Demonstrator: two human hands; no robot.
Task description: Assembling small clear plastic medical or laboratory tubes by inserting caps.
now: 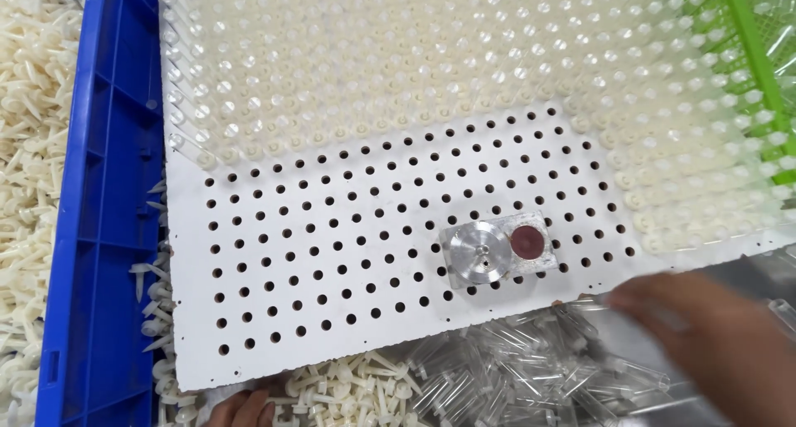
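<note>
- Two hands work at the near edge of a white board point(274, 253) full of holes.
- Left hand point(242, 410) rests on loose white plugs point(348, 390); its grip is hidden.
- Metal block point(497, 249) sits on the board.
- Right hand point(705, 336), blurred, hovers over clear tubes point(506, 369); its grip is unclear.
</note>
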